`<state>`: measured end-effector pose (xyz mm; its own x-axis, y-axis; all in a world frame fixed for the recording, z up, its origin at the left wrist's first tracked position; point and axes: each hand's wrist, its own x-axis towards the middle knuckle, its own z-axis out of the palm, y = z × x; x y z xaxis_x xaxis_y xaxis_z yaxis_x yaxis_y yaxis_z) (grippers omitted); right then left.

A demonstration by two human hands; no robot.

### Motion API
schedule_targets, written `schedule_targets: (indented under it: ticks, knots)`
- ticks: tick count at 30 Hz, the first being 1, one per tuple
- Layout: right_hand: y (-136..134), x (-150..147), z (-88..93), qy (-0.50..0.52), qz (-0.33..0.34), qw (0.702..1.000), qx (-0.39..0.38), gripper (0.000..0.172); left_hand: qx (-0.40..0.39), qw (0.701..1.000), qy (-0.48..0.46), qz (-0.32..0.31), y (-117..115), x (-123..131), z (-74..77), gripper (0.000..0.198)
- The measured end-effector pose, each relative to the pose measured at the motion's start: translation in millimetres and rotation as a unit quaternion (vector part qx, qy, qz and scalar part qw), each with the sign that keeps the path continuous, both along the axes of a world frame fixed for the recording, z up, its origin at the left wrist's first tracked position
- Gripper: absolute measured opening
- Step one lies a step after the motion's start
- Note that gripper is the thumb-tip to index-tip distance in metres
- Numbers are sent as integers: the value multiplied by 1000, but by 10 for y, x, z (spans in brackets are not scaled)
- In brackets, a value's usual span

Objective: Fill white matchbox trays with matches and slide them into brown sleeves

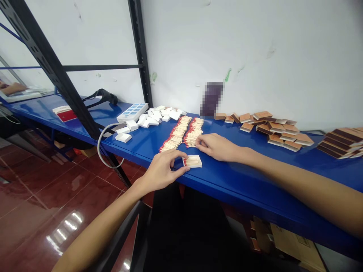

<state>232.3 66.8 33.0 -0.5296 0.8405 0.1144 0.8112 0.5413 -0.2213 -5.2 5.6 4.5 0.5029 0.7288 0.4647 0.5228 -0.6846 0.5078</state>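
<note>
Blue table (241,177), left hand (161,170) pincer-like

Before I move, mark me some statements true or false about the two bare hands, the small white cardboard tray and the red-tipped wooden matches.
1. The bare left hand holds a small open white cardboard tray at one end. True.
2. That tray holds nothing. False: red-tipped wooden matches lie in it.
3. The fingers of the bare right hand are at the near end of the right-hand row of loose red-tipped matches. True.
4. The loose matches form a single row. False: a second row of loose matches lies to its left.
5. In this view, flat orange-and-brown cardboard sleeves lie right of the loose matches. True.
</note>
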Motion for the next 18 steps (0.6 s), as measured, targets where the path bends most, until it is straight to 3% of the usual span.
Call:
schedule_targets:
  ticks: [4, 12, 18]
  knots:
    - [-52, 25, 59, -41, 48, 998, -21, 20, 1, 1000, 2, 5, 8, 2, -6, 19]
    - [-147, 32, 257, -64, 82, 994, -45, 26, -1, 1000, 4, 13, 3, 6, -15, 22]
    - [-145, 50, 312, -110, 36, 992, 41, 24, 6, 1000, 9, 13, 5, 5, -14, 23]
